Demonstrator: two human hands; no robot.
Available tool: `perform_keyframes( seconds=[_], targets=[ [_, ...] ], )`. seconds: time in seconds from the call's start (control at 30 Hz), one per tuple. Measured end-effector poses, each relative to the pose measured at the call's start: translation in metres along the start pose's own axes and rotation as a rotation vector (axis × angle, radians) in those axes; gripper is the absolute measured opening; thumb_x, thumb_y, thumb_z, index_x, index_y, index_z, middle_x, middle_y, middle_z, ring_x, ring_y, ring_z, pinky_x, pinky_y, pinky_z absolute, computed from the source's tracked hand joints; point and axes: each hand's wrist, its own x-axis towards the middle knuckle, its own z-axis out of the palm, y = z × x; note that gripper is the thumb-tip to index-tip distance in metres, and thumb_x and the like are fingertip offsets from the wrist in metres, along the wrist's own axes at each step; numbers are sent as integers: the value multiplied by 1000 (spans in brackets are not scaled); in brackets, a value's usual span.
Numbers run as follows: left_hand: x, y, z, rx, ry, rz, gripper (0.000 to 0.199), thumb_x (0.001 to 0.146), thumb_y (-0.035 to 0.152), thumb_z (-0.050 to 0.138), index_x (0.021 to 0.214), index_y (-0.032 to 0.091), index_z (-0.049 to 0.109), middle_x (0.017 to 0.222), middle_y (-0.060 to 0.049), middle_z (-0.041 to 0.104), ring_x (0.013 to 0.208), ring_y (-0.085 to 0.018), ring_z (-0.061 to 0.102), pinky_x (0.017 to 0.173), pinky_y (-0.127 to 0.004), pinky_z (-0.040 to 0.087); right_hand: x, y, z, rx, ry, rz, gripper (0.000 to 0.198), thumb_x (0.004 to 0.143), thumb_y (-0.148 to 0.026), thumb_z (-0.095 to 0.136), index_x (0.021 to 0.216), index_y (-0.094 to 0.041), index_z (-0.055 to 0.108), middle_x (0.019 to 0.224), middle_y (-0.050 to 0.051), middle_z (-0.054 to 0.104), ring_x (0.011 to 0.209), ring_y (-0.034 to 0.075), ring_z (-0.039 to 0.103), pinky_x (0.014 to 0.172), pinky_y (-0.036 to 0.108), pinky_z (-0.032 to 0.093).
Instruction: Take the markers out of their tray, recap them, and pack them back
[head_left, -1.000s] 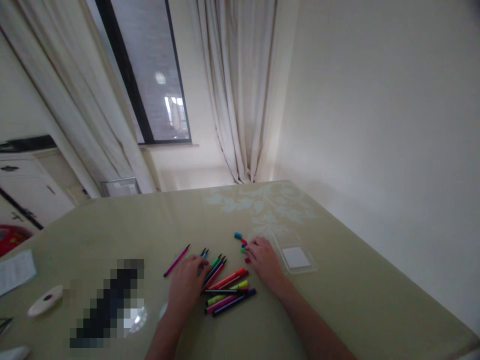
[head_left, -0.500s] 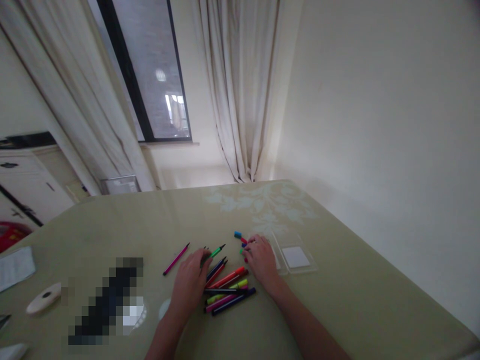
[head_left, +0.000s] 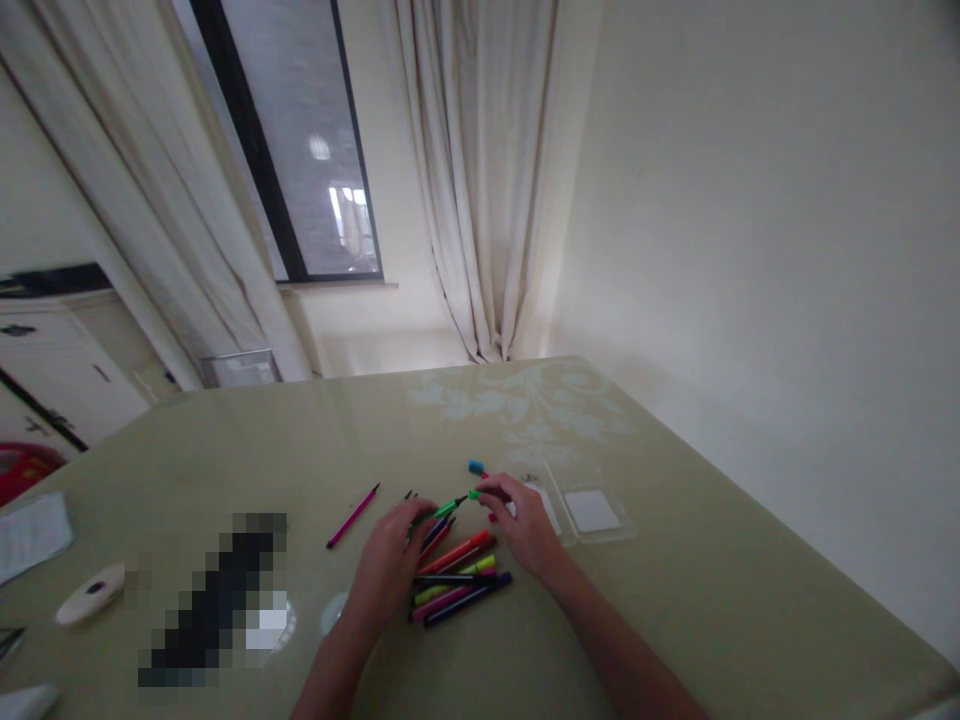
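My left hand (head_left: 396, 540) is closed round a green felt-tip pen (head_left: 448, 508), whose dark bare tip points right. Between the thumb and fingers of my right hand (head_left: 521, 520) is a small green cap (head_left: 474, 495), just off the pen's tip and apart from it as far as I can see. Below and between the hands lies a loose pile of felt-tip pens, among them an orange pen (head_left: 465, 549) and a dark blue pen (head_left: 469, 602). A blue cap (head_left: 475, 467) rests beyond my right hand, with a red one partly hidden beside it.
An open clear plastic case (head_left: 592, 512) lies right of my right hand. A magenta pen (head_left: 352, 517) sits alone to the left. Farther left are a blurred-out dark object (head_left: 214, 605), a white oval object (head_left: 91, 595) and a pale packet (head_left: 36, 535). A wall borders the table's right side.
My right hand has picked up the green cap from beside the case and raised it towards the pen. My left hand has shifted slightly right, bringing the green pen's tip nearer the cap.
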Motion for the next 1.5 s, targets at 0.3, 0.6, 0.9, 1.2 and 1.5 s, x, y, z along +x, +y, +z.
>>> perform_keyframes(
  seconds=[0.3,0.6,0.9,1.2,1.5],
  targets=[
    [-1,3,2,-57,-7,48,25,97,38,52,103,25,72,105,-6,74,100,-25,67,91,-39,51,-1,-8,-3,13,-17,-49,16,93,-30,64,95,-23,78,91,4,75,84,19,68,77,30,52],
    [-2,12,2,-79,14,84,26,95,38,55,99,24,77,95,-6,75,92,-24,68,84,-36,52,-2,-4,-5,72,-67,25,18,90,-31,64,92,-21,79,75,3,74,73,18,68,69,28,51],
    [-3,12,10,-16,-202,59,19,89,37,65,95,22,75,89,-4,75,82,-20,67,76,-29,49,-6,5,2,-56,-130,16,24,94,-37,61,87,-20,76,81,4,74,78,20,68,73,30,51],
    [-2,7,0,43,-335,66,27,81,46,72,86,20,74,86,-2,66,79,-18,60,70,-27,42,44,17,14,-772,-59,14,21,95,-20,59,111,-18,73,113,11,68,109,25,59,97,33,44],
    [6,-16,-4,246,-151,-140,17,87,29,60,88,19,73,93,-7,71,91,-23,64,82,-32,44,61,16,21,-970,-116,74,8,90,-21,69,94,-17,74,113,12,68,112,28,57,91,36,41]
  ],
)
